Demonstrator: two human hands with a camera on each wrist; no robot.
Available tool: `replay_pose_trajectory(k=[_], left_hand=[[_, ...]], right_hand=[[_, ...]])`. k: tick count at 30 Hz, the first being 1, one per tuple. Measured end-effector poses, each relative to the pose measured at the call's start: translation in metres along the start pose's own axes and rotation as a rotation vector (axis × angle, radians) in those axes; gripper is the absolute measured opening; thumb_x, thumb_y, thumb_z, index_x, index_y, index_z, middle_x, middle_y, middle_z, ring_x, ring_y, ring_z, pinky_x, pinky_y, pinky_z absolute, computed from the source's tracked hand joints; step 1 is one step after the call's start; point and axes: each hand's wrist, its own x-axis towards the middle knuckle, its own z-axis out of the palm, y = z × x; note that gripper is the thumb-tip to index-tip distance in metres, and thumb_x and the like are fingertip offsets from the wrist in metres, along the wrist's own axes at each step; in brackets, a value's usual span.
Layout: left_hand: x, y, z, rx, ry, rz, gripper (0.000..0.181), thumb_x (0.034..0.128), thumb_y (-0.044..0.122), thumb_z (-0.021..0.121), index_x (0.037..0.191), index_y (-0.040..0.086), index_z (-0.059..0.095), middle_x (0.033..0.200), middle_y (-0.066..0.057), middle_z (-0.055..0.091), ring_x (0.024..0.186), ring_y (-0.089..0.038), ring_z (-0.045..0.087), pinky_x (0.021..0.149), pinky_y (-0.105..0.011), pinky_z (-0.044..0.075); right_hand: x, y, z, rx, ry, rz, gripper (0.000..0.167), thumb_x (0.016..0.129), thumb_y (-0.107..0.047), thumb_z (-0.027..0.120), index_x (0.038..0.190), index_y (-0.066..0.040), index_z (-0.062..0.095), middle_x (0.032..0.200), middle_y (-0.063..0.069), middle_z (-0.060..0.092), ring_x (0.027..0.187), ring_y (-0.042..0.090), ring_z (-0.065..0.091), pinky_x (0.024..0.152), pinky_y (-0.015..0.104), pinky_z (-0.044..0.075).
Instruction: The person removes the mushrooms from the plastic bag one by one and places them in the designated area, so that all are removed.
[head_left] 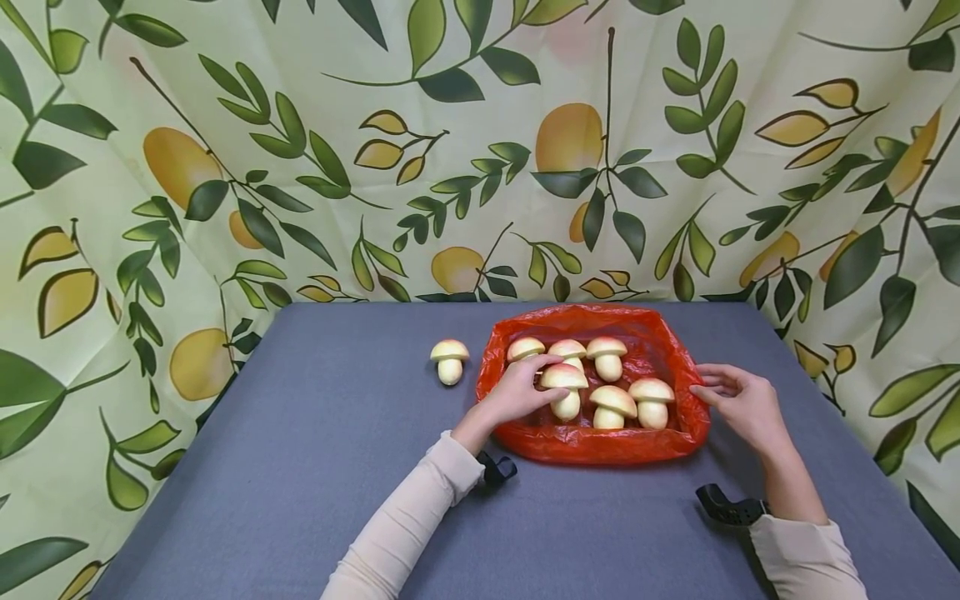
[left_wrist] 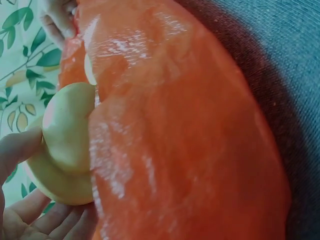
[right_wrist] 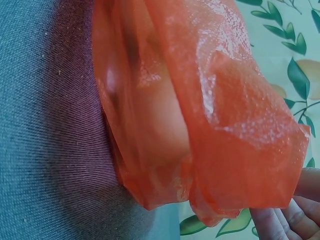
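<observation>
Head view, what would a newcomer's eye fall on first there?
First, the red bag, right of centre on the table, with pale mushrooms in it. The left hand grips one mushroom there, and the right hand holds the bag's right rim. Then the leafy cloth behind the table, and a lone mushroom left of the bag.

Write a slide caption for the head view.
Left hand grips one mushroom among several; right hand holds the red bag by its rim.
</observation>
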Motion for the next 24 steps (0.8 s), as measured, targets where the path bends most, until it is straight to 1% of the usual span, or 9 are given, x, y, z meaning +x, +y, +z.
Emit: replay_pose_trajectory(k=[4,8,11,18,20,24], left_hand=[[-0.003,0.001,-0.005,-0.005,0.01,0.02,0.05,0.0881,0.023,0.07,0.133,0.005,0.056,0.128,-0.012,0.064,0.111,-0.022,0.061,0.101,-0.036,0.049],[-0.008,0.0,-0.01,-0.007,0.022,0.029,0.05,0.0882,0.023,0.07,0.133,0.005,0.056,0.129,-0.011,0.064,0.112,-0.021,0.062,0.1,-0.034,0.05],[-0.012,-0.001,-0.014,-0.005,0.028,0.032,0.051,0.0881,0.023,0.07,0.133,0.004,0.056,0.13,-0.011,0.063,0.113,-0.021,0.062,0.099,-0.032,0.051],[-0.019,-0.004,-0.022,-0.021,0.053,0.056,0.052,0.0872,0.022,0.071,0.133,0.002,0.055,0.131,-0.013,0.062,0.115,-0.025,0.061,0.101,-0.041,0.05],[-0.021,-0.004,-0.025,-0.023,0.062,0.055,0.052,0.0868,0.021,0.071,0.133,0.003,0.055,0.133,-0.013,0.061,0.119,-0.025,0.059,0.104,-0.042,0.048],[-0.026,-0.004,-0.03,-0.016,0.073,0.055,0.053,0.0863,0.02,0.072,0.134,0.006,0.055,0.134,-0.013,0.06,0.122,-0.026,0.058,0.106,-0.043,0.046]], right_hand=[[0.0,0.0,0.0,0.005,0.001,0.003,0.043,0.089,-0.024,0.069,0.117,0.007,0.062,0.075,-0.037,0.055,0.068,-0.02,0.052,0.058,0.009,0.05],[0.0,-0.001,0.0,0.001,0.003,0.008,0.045,0.088,-0.027,0.07,0.117,0.007,0.063,0.077,-0.025,0.064,0.068,-0.018,0.052,0.057,0.011,0.05],[0.001,-0.001,0.0,-0.007,0.0,0.007,0.044,0.088,-0.026,0.07,0.117,0.007,0.063,0.078,-0.018,0.068,0.068,-0.018,0.053,0.057,0.011,0.05],[0.0,-0.001,0.0,-0.002,-0.006,0.014,0.046,0.088,-0.027,0.07,0.118,0.007,0.062,0.078,-0.02,0.067,0.068,-0.018,0.053,0.058,0.01,0.051],[0.0,-0.001,0.0,0.001,-0.006,0.017,0.047,0.088,-0.028,0.07,0.118,0.007,0.062,0.078,-0.018,0.068,0.068,-0.017,0.053,0.058,0.01,0.051],[0.0,-0.002,0.0,-0.002,-0.006,0.022,0.047,0.088,-0.029,0.07,0.118,0.007,0.062,0.078,-0.014,0.07,0.067,-0.016,0.053,0.058,0.011,0.051]])
